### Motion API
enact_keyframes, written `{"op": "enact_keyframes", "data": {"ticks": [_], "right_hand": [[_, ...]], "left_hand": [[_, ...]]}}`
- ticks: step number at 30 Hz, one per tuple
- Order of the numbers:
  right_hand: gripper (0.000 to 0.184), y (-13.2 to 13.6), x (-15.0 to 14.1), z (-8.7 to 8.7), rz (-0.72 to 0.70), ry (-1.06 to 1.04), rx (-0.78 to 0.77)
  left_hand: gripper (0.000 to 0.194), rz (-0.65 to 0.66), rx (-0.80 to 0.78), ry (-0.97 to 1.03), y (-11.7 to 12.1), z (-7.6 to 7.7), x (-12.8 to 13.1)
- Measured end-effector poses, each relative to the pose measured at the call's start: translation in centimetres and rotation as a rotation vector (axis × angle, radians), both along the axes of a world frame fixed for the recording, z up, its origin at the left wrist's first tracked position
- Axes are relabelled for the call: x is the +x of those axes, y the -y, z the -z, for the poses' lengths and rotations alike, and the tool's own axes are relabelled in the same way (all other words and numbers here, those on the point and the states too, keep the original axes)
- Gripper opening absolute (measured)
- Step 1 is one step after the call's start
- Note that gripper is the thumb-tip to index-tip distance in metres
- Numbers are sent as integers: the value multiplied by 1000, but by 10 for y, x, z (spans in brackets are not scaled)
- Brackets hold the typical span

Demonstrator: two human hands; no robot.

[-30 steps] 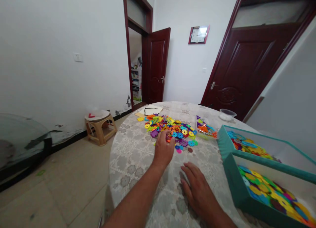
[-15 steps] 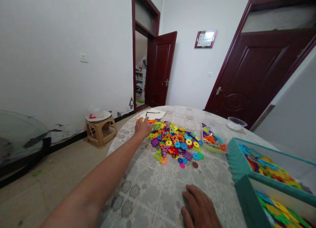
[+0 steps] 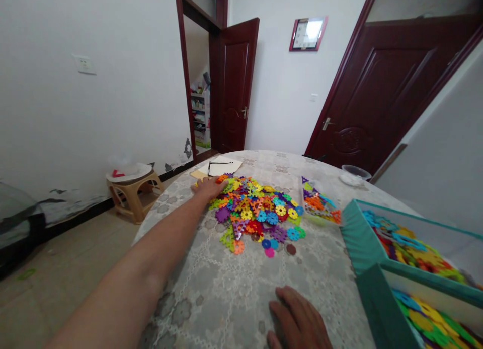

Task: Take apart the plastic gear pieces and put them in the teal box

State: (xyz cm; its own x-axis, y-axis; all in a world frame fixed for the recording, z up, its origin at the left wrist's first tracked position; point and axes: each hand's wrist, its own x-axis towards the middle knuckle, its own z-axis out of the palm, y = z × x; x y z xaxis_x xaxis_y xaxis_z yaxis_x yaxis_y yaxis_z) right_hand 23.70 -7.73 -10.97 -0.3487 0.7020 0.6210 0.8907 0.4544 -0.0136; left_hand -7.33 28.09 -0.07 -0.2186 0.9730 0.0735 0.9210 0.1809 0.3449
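My left hand [image 3: 208, 189] is stretched out to the far left side of a pile of colourful plastic building pieces [image 3: 251, 208]. Its fingers are apart and touch the pile's edge; no piece shows gripped in it. The pile mixes notched discs, triangles and flower shapes in yellow, orange, purple, blue, green and red. A few loose pieces, among them a pink disc [image 3: 269, 253] and a brown disc [image 3: 291, 249], lie at the near side. Close to me, my right hand [image 3: 300, 321] rests on the patterned tablecloth [image 3: 230, 293], fingers slightly spread, holding nothing.
Two teal boxes [image 3: 350, 248] of plastic pieces stand at the right. Beside them is a clear tray [image 3: 320, 208] of pieces. Glasses [image 3: 221, 162] lie on paper at the far left. A clear bowl [image 3: 356, 172] sits at the far right, a stool [image 3: 136, 193] beyond the table.
My left hand has shifted slightly down and over the pile's left edge, its fingers lower than before. The view has turned a little right and down. My right hand stays on the table.
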Motion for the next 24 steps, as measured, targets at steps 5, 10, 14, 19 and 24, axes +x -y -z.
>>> {"op": "enact_keyframes", "data": {"ticks": [5, 10, 14, 19, 24], "right_hand": [[42, -2, 7, 1, -81, 8, 4], [41, -4, 11, -5, -75, 65, 20], [41, -2, 8, -12, -79, 83, 16], [40, 1, 5, -19, -69, 55, 16], [38, 5, -5, -32, -59, -33, 19]], "left_hand": [[75, 83, 29, -36, 16, 7, 15], [60, 183, 95, -41, 54, 12, 32], [53, 265, 131, -40, 91, 15, 45], [54, 337, 206, -16, 131, 19, 63], [51, 318, 260, -8, 162, 22, 85]]}}
